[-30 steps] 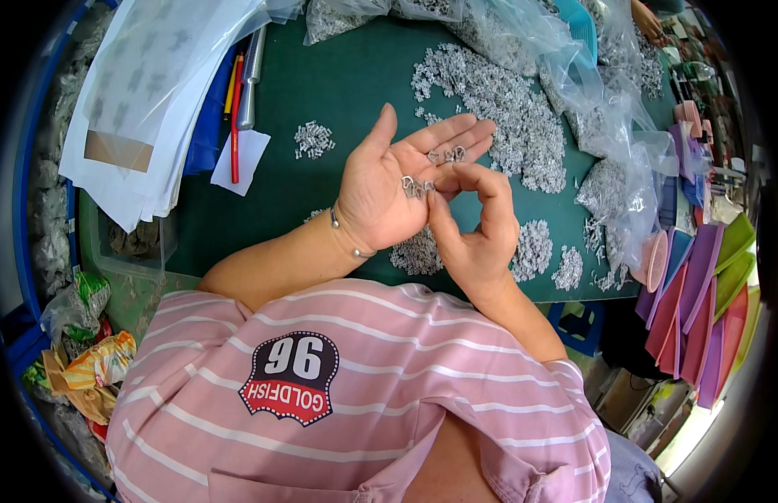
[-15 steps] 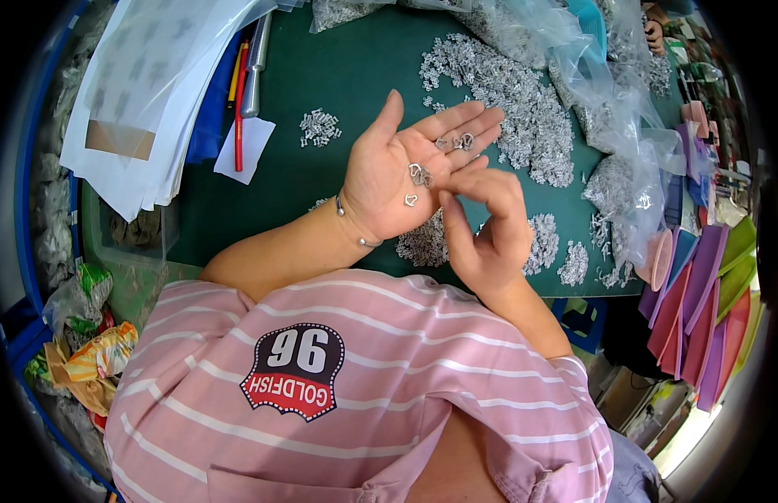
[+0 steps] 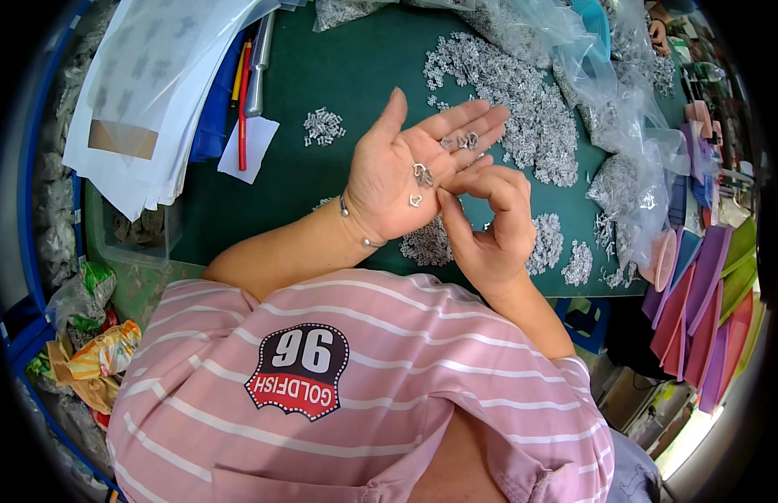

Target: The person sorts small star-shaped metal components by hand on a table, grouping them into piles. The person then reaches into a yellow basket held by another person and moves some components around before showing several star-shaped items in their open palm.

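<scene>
My left hand (image 3: 380,180) is held palm up over the green table, its fingers stretched out. Several small silvery metal pieces lie on it: a little cluster of open-shaped pieces (image 3: 422,174) mid-palm, a single heart-like piece (image 3: 415,200) nearer the wrist, and a few more pieces (image 3: 468,141) across the fingers. At the palm's edge my right hand (image 3: 502,220) has thumb and forefinger pinched together; what sits between them, if anything, is too small to make out. Partly hidden below my hands is a heap of metal pieces (image 3: 426,243).
A broad pile of metal pieces (image 3: 523,109) spreads beyond my hands, with clear plastic bags (image 3: 611,109) along the right. Smaller heaps (image 3: 546,243) lie near the front edge, another (image 3: 323,127) at left. Papers (image 3: 124,101) and a red pen (image 3: 243,142) lie far left; colourful bins (image 3: 699,293) stand right.
The whole view has shifted very slightly. My hands keep nearly the same pose, the right still pinched beside the left palm, and the pieces lie as before.
</scene>
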Demonstrator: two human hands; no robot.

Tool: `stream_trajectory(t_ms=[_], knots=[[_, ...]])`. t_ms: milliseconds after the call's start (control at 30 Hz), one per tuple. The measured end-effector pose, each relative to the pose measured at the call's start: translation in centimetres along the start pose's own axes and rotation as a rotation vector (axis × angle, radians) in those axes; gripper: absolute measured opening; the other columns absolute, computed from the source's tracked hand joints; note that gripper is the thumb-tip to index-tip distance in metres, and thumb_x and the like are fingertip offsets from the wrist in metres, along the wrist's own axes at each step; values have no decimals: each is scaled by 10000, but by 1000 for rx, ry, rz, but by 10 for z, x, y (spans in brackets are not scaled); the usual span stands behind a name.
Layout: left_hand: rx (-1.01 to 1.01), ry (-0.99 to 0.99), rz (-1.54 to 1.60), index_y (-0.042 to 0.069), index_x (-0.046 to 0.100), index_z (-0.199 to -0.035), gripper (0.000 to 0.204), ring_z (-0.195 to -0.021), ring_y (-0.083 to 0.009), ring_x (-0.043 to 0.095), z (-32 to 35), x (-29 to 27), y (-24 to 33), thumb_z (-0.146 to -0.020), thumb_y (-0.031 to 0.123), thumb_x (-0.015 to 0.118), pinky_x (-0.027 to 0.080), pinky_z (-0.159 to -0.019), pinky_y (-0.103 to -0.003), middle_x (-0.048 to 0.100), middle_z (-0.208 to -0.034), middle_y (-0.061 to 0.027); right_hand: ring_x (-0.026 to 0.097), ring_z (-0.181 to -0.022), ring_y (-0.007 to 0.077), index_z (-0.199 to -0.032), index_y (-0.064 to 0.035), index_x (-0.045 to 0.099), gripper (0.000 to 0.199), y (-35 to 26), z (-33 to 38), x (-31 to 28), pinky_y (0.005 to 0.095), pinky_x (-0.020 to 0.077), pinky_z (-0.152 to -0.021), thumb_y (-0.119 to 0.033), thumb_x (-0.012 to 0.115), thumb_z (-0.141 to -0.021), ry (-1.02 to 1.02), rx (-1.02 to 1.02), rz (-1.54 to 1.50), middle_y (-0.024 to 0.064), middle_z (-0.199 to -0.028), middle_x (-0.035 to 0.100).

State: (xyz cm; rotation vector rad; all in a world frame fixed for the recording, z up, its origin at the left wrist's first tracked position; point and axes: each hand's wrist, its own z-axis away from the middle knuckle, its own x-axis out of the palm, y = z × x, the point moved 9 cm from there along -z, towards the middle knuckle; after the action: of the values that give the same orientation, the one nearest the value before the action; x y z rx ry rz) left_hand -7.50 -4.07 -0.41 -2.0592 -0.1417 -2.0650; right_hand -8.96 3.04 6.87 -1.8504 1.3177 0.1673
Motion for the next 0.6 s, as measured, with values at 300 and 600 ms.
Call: stream_trajectory(t_ms=[300, 600], knots=[[-7, 5, -10, -54, 321, -1364, 788, -1379, -318, 213, -1, -2, -1, -930, 595, 217, 169, -1133, -431, 271, -1455, -221, 553, -750, 199, -887, -78, 601, 313, -4, -4, 8, 325, 372, -703, 46, 722, -626, -49, -44, -2, 12, -816, 621], [-7, -27, 39, -55, 290, -1380, 778, -1389, -318, 185, -2, -2, 0, -930, 579, 263, 174, -1128, -432, 230, -1475, -218, 558, -761, 219, -864, -72, 609, 289, -8, -9, 1, 327, 384, -726, 57, 707, -624, -184, -76, 66, 45, -829, 626]])
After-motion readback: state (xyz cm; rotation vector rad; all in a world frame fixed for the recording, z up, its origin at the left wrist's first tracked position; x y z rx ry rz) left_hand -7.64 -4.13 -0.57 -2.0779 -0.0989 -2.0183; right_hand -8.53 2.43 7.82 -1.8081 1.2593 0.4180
